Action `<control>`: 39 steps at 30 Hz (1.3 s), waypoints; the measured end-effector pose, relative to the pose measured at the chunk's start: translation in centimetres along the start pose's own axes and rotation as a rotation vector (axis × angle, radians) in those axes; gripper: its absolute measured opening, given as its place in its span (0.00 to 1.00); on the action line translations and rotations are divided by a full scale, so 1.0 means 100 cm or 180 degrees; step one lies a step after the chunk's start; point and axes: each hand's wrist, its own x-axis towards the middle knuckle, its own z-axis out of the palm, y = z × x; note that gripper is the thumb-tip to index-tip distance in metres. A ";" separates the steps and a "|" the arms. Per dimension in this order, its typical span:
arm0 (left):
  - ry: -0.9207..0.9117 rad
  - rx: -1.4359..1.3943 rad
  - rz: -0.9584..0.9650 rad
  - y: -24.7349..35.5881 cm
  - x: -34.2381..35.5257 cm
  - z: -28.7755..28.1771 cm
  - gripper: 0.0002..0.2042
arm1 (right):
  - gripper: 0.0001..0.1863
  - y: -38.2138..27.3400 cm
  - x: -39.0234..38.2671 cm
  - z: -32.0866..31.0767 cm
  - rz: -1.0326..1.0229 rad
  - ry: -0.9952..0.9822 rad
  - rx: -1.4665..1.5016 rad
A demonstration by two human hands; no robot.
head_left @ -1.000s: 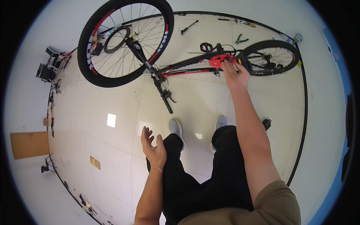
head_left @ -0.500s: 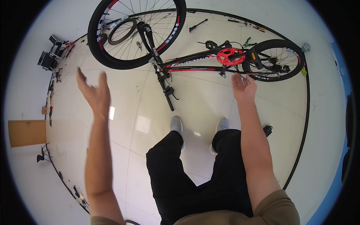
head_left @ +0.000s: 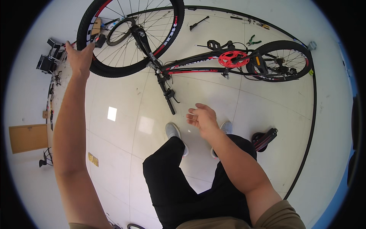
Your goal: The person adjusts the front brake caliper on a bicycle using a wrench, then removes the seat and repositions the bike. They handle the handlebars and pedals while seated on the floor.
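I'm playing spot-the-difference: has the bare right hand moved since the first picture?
Yes: the bare right hand was at the round red toothed chainring; now it is left of it and lower in view.

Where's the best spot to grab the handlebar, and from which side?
Probably the black grip at the handlebar's near end, coming from your side: it's straight, uncovered and points toward you. The brake lever juts out on the right, so wrapping from the left looks easier.

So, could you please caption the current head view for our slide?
Left hand at the front wheel of a bicycle, with the right hand empty near the handlebar.
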 end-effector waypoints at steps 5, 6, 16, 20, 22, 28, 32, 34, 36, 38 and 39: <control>-0.0618 -0.0400 -0.0510 0.014 0.011 0.019 0.49 | 0.28 0.018 0.012 0.012 -0.0024 -0.0090 -0.0722; -0.0194 0.0095 -0.0480 0.010 0.010 0.027 0.49 | 0.27 0.017 0.011 0.018 0.0015 -0.0137 -0.0847; 0.0088 -0.0730 -0.1419 -0.067 0.036 0.070 0.57 | 0.25 0.015 0.010 0.026 0.0246 -0.0326 -0.1057; -0.1668 -0.1560 -0.2053 -0.148 0.042 0.039 0.24 | 0.25 0.014 0.009 0.029 0.0245 -0.0411 -0.1095; -0.2027 -0.1913 -0.2175 -0.173 0.023 0.046 0.20 | 0.25 0.016 0.017 0.025 0.0196 -0.0392 -0.1112; -0.2225 -0.1963 -0.2005 -0.221 -0.152 0.082 0.38 | 0.24 0.018 0.016 0.036 0.0083 -0.0383 -0.1249; -0.3156 -0.0875 -0.3577 -0.156 -0.299 0.139 0.50 | 0.23 0.020 0.011 0.034 0.0329 -0.0444 -0.1407; -0.3323 -0.0707 -0.3773 -0.146 -0.354 0.156 0.47 | 0.23 0.027 0.003 0.036 0.0529 -0.0577 -0.1500; -0.3364 -0.0632 -0.3857 -0.146 -0.394 0.176 0.43 | 0.22 0.033 -0.001 0.031 0.0682 -0.0764 -0.1568; -0.3094 -0.0707 -0.4031 -0.142 -0.423 0.197 0.43 | 0.22 0.035 -0.007 0.026 0.0853 -0.0886 -0.1506; -0.2990 -0.0674 -0.4060 -0.153 -0.438 0.209 0.43 | 0.21 0.030 -0.012 0.027 0.0938 -0.0983 -0.1435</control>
